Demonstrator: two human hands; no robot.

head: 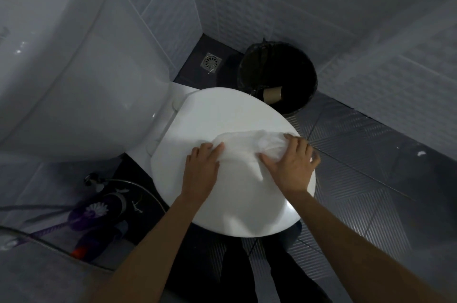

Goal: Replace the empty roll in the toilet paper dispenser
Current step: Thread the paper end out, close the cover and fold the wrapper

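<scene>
A white, thin plastic bag (247, 144) lies on the closed toilet lid (222, 115); what is inside it is hidden. My left hand (201, 166) grips the bag's left end. At the right end, my right hand (291, 161) clutches the bunched plastic. A brown empty cardboard roll (272, 94) lies inside the black-lined bin (306, 73) beyond the lid. The dispenser is out of view.
The white cistern (61, 68) fills the left side. A floor drain (211, 62) sits in the far corner. A purple toilet brush (96, 211), a bottle and a metal hose (138, 185) lie on the floor at the left. Grey tiled walls stand close on both sides.
</scene>
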